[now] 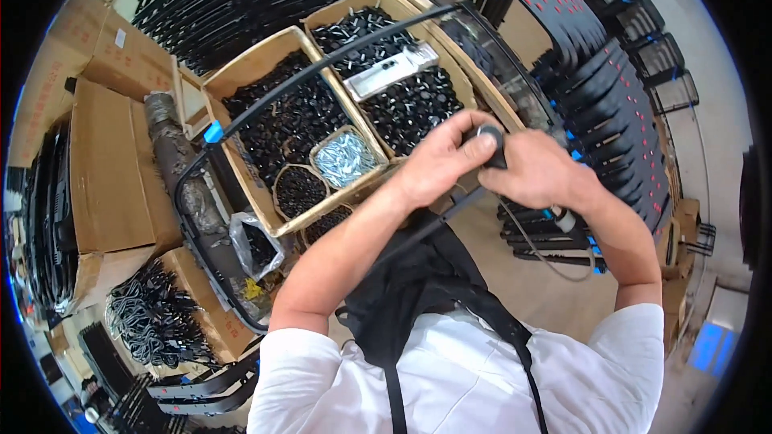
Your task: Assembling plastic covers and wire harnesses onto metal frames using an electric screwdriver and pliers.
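Note:
A long black tubular frame (281, 96) with rounded corners stretches in front of me over the boxes. Its near bar (438, 221) runs under my hands. My left hand (442, 161) is closed on a short black round-ended piece (492, 143), the thumb lying across its top. Close against it, my right hand (535, 167) is closed over the frame's near bar, its fingers curled beside the black piece. The hands hide where the piece meets the bar. A blue clip (213, 132) sits on the frame's far left corner.
Cardboard trays (277, 229) beneath the frame hold many black fittings (281, 124), with silver screws (346, 158) in a small tub. A pale metal holder (394, 71) lies across the right tray. Stacked black frames (611, 124) stand at right. Black cords (157, 313) fill a box at left.

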A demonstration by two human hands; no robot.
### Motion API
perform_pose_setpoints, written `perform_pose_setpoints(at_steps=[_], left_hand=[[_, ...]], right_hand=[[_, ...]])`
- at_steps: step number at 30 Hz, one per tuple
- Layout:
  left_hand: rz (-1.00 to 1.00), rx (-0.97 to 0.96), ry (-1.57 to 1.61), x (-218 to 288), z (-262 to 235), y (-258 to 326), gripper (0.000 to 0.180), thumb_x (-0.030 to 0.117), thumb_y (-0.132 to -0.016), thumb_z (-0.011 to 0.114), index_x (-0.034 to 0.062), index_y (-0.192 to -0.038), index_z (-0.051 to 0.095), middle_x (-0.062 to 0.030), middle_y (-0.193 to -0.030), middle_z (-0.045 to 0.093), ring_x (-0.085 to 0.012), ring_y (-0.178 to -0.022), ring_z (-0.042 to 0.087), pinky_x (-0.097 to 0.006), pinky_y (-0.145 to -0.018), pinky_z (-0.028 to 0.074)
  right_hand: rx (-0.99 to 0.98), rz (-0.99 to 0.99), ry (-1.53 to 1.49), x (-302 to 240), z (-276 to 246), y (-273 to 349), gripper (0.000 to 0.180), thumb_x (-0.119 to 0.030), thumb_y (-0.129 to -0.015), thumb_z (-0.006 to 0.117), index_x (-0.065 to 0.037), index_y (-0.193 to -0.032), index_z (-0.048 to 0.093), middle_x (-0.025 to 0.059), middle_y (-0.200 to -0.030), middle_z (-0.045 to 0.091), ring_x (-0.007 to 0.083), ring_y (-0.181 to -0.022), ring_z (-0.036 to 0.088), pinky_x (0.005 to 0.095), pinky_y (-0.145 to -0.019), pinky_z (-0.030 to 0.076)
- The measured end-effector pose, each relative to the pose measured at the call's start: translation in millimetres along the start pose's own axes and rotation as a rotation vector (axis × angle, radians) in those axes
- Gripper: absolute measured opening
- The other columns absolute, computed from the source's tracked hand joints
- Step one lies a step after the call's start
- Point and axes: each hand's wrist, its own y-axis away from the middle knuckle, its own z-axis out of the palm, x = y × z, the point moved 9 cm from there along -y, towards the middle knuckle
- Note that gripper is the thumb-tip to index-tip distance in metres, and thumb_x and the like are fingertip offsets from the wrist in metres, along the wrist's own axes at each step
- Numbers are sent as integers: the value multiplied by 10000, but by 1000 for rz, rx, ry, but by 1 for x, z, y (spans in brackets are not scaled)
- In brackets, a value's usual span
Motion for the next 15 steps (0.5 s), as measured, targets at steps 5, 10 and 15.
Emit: perform_pose_setpoints(at_steps=[5, 10, 15], left_hand=[[-111, 3, 99, -65, 39, 47, 374, 339, -1086, 647, 41, -1308, 605, -12, -1173, 627, -103, -1096, 564, -298, -998, 467], [-108, 106, 58, -87, 41, 78, 389, 347, -1058, 679, 45, -1297, 625, -14, -1191, 639, -123, -1123, 575, -308, -1028, 447], [-21, 209, 45, -93, 41, 85, 331, 301, -1054, 675, 40, -1257, 658, -15, -1163, 663, -124, -1116, 587, -300, -1021, 450]], right_hand=[[-131, 100, -47, 32, 76, 50, 521, -415, -876, 664, 102, -831, 714, 313, -850, 716, 463, -873, 729, 524, -817, 578], [-188, 59, -76, 28, 107, 64, 506, -403, -894, 640, 90, -837, 734, 299, -899, 735, 450, -905, 733, 514, -849, 576], [-55, -33, -85, 24, 107, 68, 452, -348, -859, 611, 85, -859, 742, 297, -923, 740, 456, -933, 729, 517, -877, 573]])
